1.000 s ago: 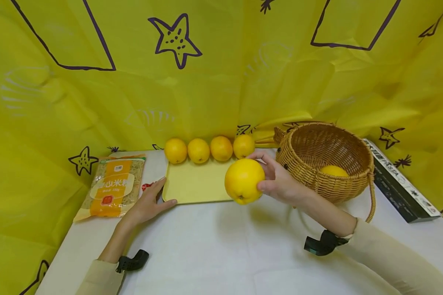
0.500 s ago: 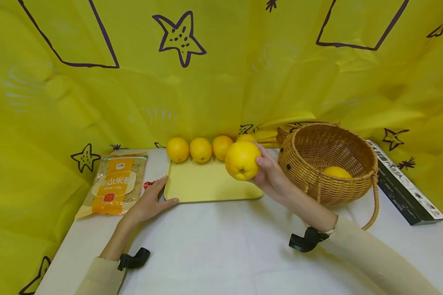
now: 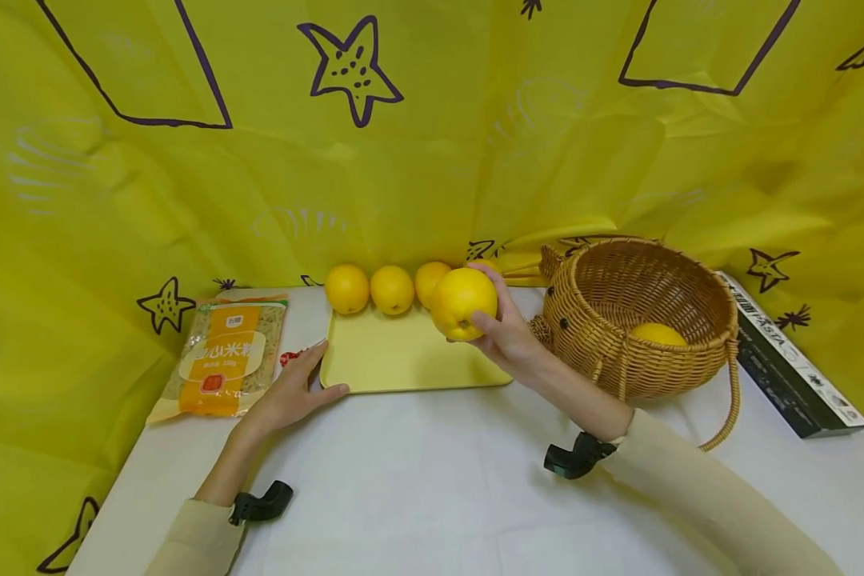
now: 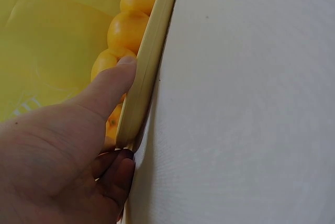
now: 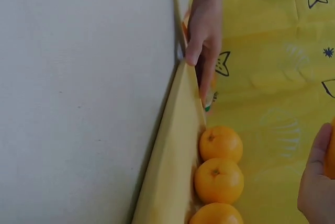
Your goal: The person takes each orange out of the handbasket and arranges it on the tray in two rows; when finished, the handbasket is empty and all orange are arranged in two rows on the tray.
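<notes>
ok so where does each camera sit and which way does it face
Head: on the head, facing forward and down at the tray and basket; left hand and right hand show.
Left wrist: on that wrist, looking along the tray's edge; left hand shows.
Right wrist: on that wrist, looking along the tray toward the left hand; part of the right hand shows.
Head and right wrist share: tray, oranges, both hands.

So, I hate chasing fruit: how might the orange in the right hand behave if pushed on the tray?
The orange would probably roll, being nearly round. The yellow tray looks low-rimmed, so might not stop it. It seems firm: the right hand leaves no visible dent.
</notes>
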The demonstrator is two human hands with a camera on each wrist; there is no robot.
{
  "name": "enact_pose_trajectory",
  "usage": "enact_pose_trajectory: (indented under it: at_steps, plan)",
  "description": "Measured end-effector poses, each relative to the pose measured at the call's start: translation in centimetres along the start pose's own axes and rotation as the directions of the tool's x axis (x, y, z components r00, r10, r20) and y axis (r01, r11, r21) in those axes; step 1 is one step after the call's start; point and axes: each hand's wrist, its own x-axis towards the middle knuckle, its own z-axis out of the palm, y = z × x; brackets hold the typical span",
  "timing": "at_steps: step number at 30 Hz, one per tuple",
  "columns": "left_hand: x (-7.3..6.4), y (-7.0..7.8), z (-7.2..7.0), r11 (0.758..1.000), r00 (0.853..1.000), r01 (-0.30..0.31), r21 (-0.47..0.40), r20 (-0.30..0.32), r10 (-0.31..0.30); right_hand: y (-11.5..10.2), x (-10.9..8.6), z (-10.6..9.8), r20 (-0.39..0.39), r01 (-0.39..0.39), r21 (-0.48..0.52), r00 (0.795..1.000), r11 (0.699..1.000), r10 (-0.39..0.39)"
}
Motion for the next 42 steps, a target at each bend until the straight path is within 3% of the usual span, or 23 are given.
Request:
enact_pose_trajectory:
  at_steps: [2, 4, 7, 9, 16, 20, 23, 29, 42]
  plan:
    - [-0.1, 0.0, -0.1, 1.0, 1.0, 0.001, 0.001, 0.0, -0.001, 0.3, 0.6, 0.5, -0.026, -0.032, -0.14, 0.999, 0.99, 0.028]
    - [-0.1, -0.1, -0.1, 1.0, 1.0, 0.003, 0.0, -0.001, -0.003, 0.6, 1.4, 1.0, -0.044, -0.072, -0.291, 0.997, 0.954, 0.061]
    - [-0.1, -0.1, -0.1, 1.0, 1.0, 0.0, -0.001, -0.003, 0.0, 1.2, 2.9, 2.0, -0.046, -0.1, -0.486, 0.995, 0.868, 0.089]
    - [0.0, -0.1, -0.1, 1.0, 1.0, -0.001, -0.004, -0.002, 0.001, 1.8, 4.0, 2.5, -0.016, -0.078, -0.588, 0.996, 0.805, 0.085]
    - [0.1, -0.1, -0.1, 1.0, 1.0, -0.007, -0.005, 0.002, 0.007, 4.6, 7.9, 3.9, 0.116, 0.078, -0.804, 0.993, 0.589, 0.027]
    - [0.1, 0.0, -0.2, 1.0, 1.0, -0.01, -0.011, -0.003, 0.01, 6.5, 9.7, 4.4, 0.113, 0.075, -0.869, 0.992, 0.49, 0.049]
    - [0.1, 0.0, -0.2, 1.0, 1.0, -0.005, -0.027, 0.002, 0.005, 7.7, 10.6, 4.5, 0.102, 0.05, -0.88, 0.991, 0.472, 0.084]
    - [0.1, 0.1, 0.0, 0.999, 1.0, -0.002, -0.044, 0.01, 0.003, 9.5, 11.6, 4.9, 0.098, 0.036, -0.873, 0.99, 0.487, 0.103]
    - [0.2, 0.0, 0.1, 0.998, 0.999, -0.045, -0.053, -0.001, 0.045, 11.3, 11.2, 6.0, 0.071, 0.012, -0.881, 0.992, 0.473, 0.106]
